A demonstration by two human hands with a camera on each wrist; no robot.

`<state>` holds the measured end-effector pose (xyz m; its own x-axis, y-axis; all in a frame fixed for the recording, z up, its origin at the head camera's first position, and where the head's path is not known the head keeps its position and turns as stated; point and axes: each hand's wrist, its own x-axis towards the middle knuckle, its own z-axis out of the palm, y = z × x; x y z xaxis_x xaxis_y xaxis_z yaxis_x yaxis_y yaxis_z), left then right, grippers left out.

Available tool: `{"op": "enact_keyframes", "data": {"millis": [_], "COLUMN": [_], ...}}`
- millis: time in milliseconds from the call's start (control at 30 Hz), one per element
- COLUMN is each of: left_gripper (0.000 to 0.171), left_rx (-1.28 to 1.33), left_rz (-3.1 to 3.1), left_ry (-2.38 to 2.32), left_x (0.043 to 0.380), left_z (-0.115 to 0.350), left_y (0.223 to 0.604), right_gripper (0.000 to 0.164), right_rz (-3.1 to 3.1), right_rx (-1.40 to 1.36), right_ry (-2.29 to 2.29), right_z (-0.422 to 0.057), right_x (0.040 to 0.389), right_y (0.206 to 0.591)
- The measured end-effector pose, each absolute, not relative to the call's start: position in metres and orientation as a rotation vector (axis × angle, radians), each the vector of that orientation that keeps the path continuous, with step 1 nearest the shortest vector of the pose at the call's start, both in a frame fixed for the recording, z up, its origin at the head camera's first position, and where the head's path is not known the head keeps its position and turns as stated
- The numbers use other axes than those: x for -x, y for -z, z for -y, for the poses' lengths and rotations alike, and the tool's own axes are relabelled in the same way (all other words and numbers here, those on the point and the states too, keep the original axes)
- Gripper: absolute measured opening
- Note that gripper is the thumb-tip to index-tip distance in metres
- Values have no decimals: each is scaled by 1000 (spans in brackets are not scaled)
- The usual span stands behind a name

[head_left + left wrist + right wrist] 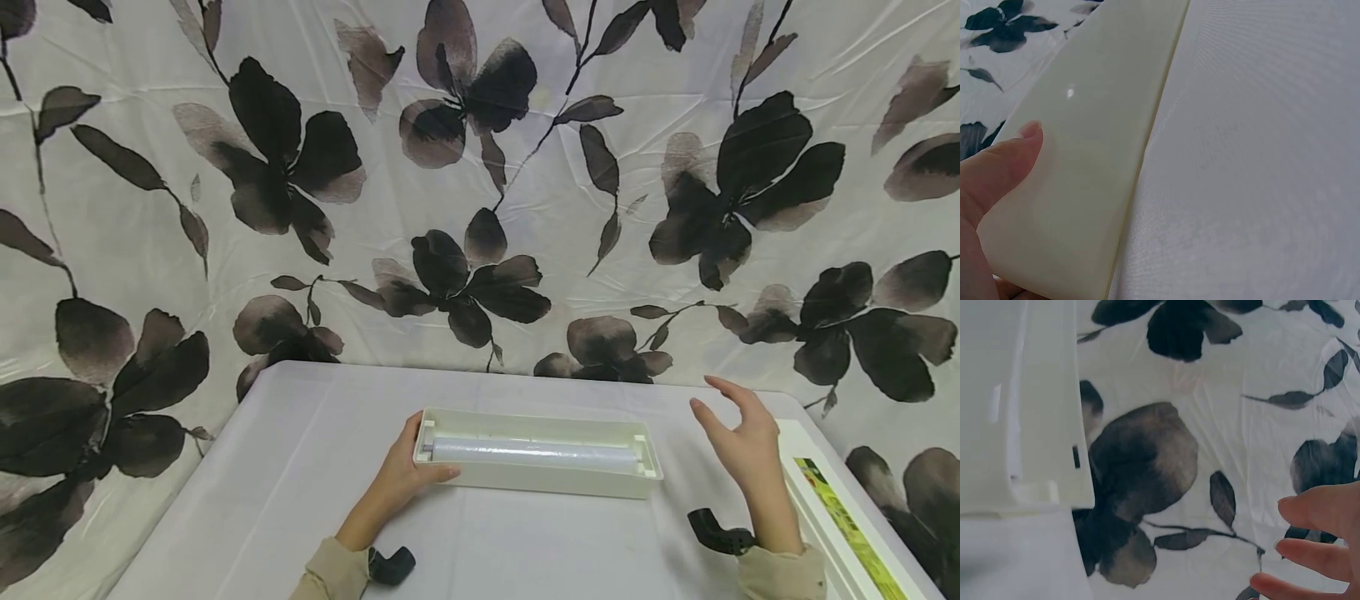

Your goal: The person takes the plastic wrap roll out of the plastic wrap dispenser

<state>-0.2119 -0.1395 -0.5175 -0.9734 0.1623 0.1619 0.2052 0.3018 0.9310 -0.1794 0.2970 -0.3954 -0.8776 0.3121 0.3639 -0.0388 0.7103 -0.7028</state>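
Observation:
A long cream plastic box [555, 483] stands on the white-covered table, its top side showing a roll of clear plastic wrap [532, 452] laid lengthwise. My left hand [401, 475] grips the box's left end, with the thumb [1019, 150] lying flat along the front wall and the other fingers hidden behind. Off the box's right end, my right hand [746, 442] is raised with fingers spread and slightly bent, holding nothing. Its fingertips [1294, 512] appear apart from everything in the right wrist view.
A long white plastic piece with a yellow printed label [847, 525] lies along the table's right side, beside my right forearm. Black wrist mounts [720, 533] sit on both wrists. Behind the table [315, 450] hangs a white curtain [585, 200] with dark flowers.

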Motion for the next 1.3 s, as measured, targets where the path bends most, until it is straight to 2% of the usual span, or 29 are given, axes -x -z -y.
{"op": "enact_keyframes", "data": {"millis": [633,1300], "left_gripper": [101,100], "left_rx": [342,363], "left_rz": [2489,2520], "left_ry": [1839,1781], "left_x": [210,211], "left_z": [138,139], "left_y": [516,516], "right_gripper": [39,34], "right_rz": [2337,2277], "right_rx": [-32,-378], "right_ry": [-1180,-1375], "right_z": [-273,-246], "right_x": [181,196], "right_y": [397,425]}}
